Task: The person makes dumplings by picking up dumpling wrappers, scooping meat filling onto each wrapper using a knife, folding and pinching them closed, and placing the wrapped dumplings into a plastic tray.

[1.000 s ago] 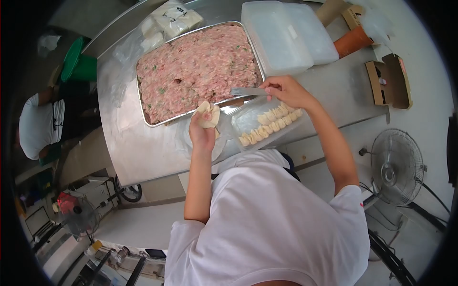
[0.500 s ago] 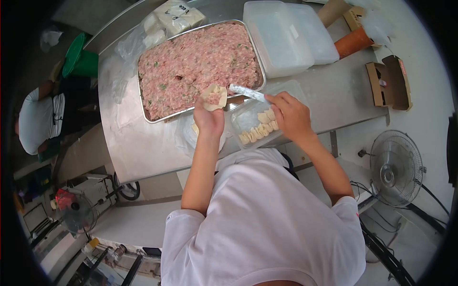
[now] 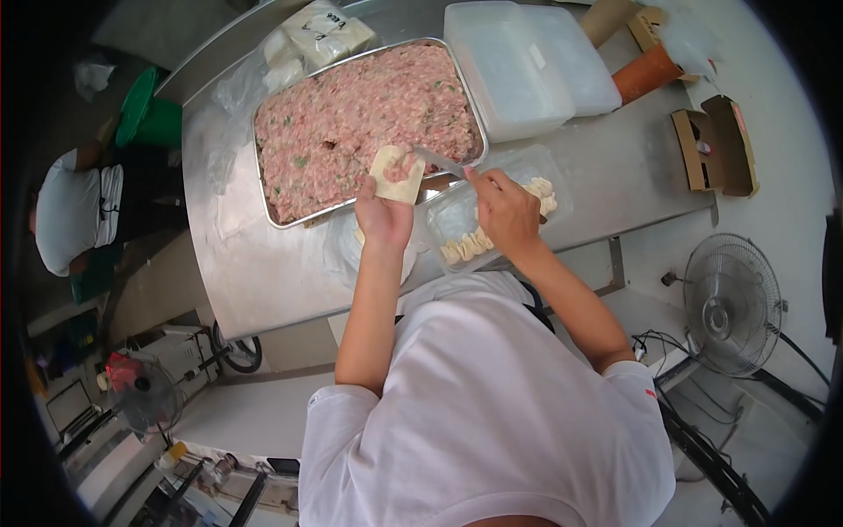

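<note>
My left hand [image 3: 384, 220] holds up a square dumpling wrapper [image 3: 406, 186] with a dab of pink minced meat on it. In my right hand [image 3: 509, 211] is a spreading knife [image 3: 442, 162], its tip at the wrapper's upper edge. Behind both hands lies a metal tray [image 3: 262, 186] filled with minced meat [image 3: 351, 114] flecked with green. Below my right hand a clear plastic container [image 3: 448, 224] holds folded dumplings [image 3: 465, 248] in rows, partly hidden by the hand. Under my left wrist, a plastic bag with pale wrappers shows in part.
Stacked translucent plastic boxes [image 3: 509, 70] stand behind the tray's right side. Wrapped white packs [image 3: 327, 33] lie at the back left. An open cardboard box [image 3: 716, 145] sits at the right end of the steel table [image 3: 237, 281]. Another person [image 3: 75, 211] is at far left.
The wrapper now lies flatter and more open on my left hand. My right hand has moved left and the knife has turned, its blade now seen edge-on.
</note>
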Motion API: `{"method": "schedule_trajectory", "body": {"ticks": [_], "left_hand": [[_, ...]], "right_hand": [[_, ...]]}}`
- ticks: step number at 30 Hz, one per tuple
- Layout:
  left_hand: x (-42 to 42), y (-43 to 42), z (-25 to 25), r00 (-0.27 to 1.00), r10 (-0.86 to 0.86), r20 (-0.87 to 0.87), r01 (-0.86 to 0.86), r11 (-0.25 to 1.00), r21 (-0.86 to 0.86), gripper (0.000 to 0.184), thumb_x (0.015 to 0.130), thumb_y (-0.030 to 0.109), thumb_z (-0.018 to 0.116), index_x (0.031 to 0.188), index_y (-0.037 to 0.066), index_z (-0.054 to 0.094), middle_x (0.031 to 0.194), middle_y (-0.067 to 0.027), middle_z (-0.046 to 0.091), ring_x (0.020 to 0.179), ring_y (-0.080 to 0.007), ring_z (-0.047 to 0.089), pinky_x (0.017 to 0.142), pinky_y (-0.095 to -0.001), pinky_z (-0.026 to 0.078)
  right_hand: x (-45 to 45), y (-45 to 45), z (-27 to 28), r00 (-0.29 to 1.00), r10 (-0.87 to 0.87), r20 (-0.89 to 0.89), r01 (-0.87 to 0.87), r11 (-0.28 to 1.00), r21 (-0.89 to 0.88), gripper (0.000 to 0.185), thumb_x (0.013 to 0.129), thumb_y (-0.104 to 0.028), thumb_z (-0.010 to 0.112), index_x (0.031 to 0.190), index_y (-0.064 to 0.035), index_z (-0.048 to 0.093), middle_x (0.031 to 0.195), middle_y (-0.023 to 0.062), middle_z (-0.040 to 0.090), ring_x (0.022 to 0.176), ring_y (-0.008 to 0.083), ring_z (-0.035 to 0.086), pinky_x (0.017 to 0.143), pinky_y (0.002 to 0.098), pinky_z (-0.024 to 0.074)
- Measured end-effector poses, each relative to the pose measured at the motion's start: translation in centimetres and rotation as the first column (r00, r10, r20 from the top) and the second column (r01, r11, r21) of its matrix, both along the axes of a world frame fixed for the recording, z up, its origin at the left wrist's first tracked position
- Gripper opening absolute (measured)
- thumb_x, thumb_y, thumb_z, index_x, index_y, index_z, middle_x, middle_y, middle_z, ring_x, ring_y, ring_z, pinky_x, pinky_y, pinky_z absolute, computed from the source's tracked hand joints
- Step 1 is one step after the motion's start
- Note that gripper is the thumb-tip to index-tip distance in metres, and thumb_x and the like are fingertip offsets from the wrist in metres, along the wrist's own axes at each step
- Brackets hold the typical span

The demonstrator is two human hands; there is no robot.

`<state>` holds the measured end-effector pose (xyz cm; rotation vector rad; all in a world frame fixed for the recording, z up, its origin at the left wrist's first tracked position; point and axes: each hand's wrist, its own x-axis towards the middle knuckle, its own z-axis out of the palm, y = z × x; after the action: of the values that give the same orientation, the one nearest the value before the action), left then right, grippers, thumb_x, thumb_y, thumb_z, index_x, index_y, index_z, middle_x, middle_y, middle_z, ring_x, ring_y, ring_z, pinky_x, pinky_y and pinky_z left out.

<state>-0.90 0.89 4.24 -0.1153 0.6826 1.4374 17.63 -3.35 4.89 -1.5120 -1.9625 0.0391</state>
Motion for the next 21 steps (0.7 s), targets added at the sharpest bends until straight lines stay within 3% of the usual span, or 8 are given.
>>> {"method": "schedule_trajectory", "body": {"ticks": [7, 9, 13, 19, 21], "left_hand": [[0.2, 0.1, -2.0, 0.997, -0.076, -0.032, 0.077, 0.997, 0.024, 0.050, 0.105, 0.026, 0.020, 0.137, -0.008, 0.039, 0.139, -0.0237, 0.047, 0.130, -0.0369, 0.046, 0.113, -0.0497, 0.035], [0.5, 0.3, -2.7, 0.997, -0.075, 0.006, 0.075, 0.997, 0.014, 0.049, 0.105, 0.026, 0.022, 0.136, -0.007, 0.041, 0.138, -0.0233, 0.048, 0.127, -0.0363, 0.048, 0.113, -0.0495, 0.036], [1.4, 0.6, -3.0, 0.996, -0.077, -0.040, 0.078, 0.997, 0.012, 0.046, 0.105, 0.025, 0.025, 0.134, -0.007, 0.040, 0.134, -0.0225, 0.049, 0.123, -0.0359, 0.050, 0.111, -0.0508, 0.038], [1.6, 0.8, -3.0, 1.000, 0.016, 0.011, -0.015, 0.996, -0.088, 0.041, 0.106, 0.024, 0.028, 0.130, -0.008, 0.038, 0.129, -0.0218, 0.048, 0.121, -0.0365, 0.050, 0.108, -0.0533, 0.041], [1.2, 1.1, -3.1, 0.993, 0.098, -0.071, -0.105, 0.989, -0.105, 0.042, 0.106, 0.024, 0.027, 0.131, -0.009, 0.038, 0.129, -0.0220, 0.049, 0.120, -0.0363, 0.051, 0.108, -0.0527, 0.041]], "right_hand": [[3.7, 1.2, -0.1, 0.987, -0.124, -0.102, 0.113, 0.988, -0.110, 0.030, 0.084, -0.003, 0.064, 0.113, -0.0089, 0.070, 0.086, 0.0076, 0.063, 0.066, 0.0266, 0.062, 0.059, 0.0355, 0.0488], [4.0, 0.7, 0.8, 0.958, -0.054, -0.280, -0.014, 0.972, -0.235, 0.029, 0.084, -0.008, 0.064, 0.113, -0.0099, 0.069, 0.087, 0.0084, 0.061, 0.074, 0.0299, 0.063, 0.065, 0.0397, 0.0510], [2.4, -1.0, 1.9, 0.936, 0.075, -0.345, -0.176, 0.946, -0.273, 0.028, 0.085, -0.008, 0.063, 0.112, -0.0096, 0.070, 0.088, 0.0082, 0.061, 0.074, 0.0300, 0.063, 0.065, 0.0405, 0.0504], [2.1, -2.0, 3.3, 0.994, 0.070, -0.087, -0.098, 0.921, -0.378, 0.027, 0.084, -0.007, 0.061, 0.110, -0.0111, 0.070, 0.088, 0.0065, 0.060, 0.074, 0.0295, 0.063, 0.064, 0.0420, 0.0505], [2.6, -2.1, 4.5, 1.000, -0.006, 0.010, 0.010, 0.925, -0.379, 0.029, 0.083, -0.007, 0.062, 0.111, -0.0133, 0.070, 0.089, 0.0050, 0.061, 0.073, 0.0288, 0.063, 0.062, 0.0417, 0.0510]]}}
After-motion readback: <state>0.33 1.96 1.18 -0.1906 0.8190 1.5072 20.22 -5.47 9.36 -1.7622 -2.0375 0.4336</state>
